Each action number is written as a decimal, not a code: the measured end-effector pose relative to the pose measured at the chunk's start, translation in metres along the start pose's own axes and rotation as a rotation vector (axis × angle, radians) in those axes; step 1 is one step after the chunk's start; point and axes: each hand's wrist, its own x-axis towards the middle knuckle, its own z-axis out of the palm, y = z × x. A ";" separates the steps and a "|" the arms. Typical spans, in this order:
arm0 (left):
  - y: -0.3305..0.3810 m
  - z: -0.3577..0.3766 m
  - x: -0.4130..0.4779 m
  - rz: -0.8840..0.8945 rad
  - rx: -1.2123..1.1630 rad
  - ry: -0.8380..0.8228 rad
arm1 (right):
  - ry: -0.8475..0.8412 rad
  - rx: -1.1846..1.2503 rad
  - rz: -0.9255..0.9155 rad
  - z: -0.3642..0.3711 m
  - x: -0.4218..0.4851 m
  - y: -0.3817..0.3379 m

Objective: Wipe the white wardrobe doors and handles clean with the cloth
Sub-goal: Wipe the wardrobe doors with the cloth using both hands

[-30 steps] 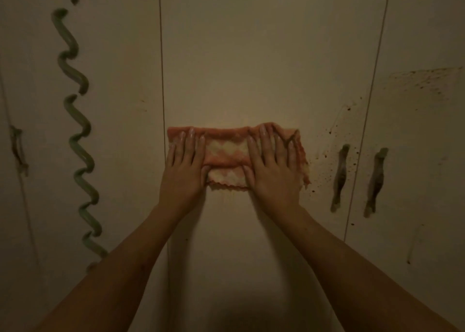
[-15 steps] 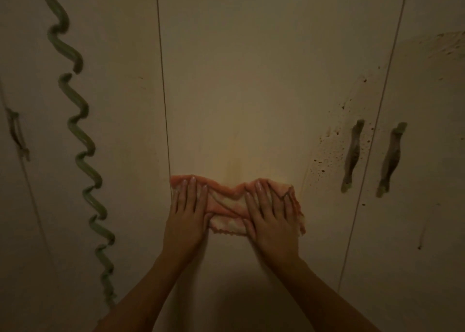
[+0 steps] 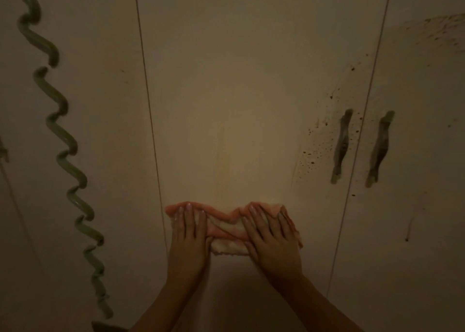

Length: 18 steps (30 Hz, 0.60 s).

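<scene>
Two hands press flat on the cloth [image 3: 227, 228] against the middle door [image 3: 251, 80] of the wardrobe; we see our left hand [image 3: 187, 238] spread palm-down on the cloth's left end, fingers straight and close together, and our right hand [image 3: 273, 238] spread the same way on its right end, neither curled around anything. The cloth is pink with a pale patterned centre, bunched into a fold between the two hands, and it lies low on the door, just right of the seam with the left door [image 3: 100, 105]; a faint vertical streak [image 3: 221, 160] runs up the door above it. On the left door a thick green squiggle [image 3: 64, 140] snakes from top to bottom, well apart from the cloth. To the right, dark brown specks [image 3: 317, 150] scatter across the middle door near its handle [image 3: 341, 147]; that handle and the handle of the right door [image 3: 380, 148] stand on either side of the seam, both smeared dark. More speckled brown grime [image 3: 437, 32] spreads over the upper part of the right door [image 3: 427, 180], and one small dark drip [image 3: 407, 238] sits lower down. At the far left edge a further handle [image 3: 3, 150] is only partly in view. Nothing lies between the cloth and the door surface around it; the light is dim.
</scene>
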 end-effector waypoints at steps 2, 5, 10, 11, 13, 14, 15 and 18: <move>0.008 0.003 0.000 0.002 0.012 0.002 | -0.007 0.004 -0.010 -0.003 -0.003 0.008; 0.023 0.004 0.003 0.012 0.018 0.023 | -0.019 0.002 -0.005 -0.006 -0.011 0.023; 0.054 0.007 0.008 0.025 0.020 0.012 | -0.044 -0.039 0.018 -0.013 -0.028 0.052; 0.063 0.008 0.009 0.021 0.018 0.003 | -0.040 -0.040 0.029 -0.016 -0.031 0.059; 0.078 0.011 0.011 0.011 0.008 -0.020 | -0.032 -0.043 0.049 -0.023 -0.037 0.073; 0.087 0.012 0.012 0.009 0.001 -0.029 | -0.031 -0.053 0.053 -0.025 -0.041 0.081; 0.095 0.013 0.013 0.013 -0.006 -0.033 | -0.033 -0.064 0.054 -0.028 -0.045 0.087; 0.120 0.016 0.015 0.036 -0.024 -0.057 | -0.055 -0.085 0.079 -0.033 -0.059 0.109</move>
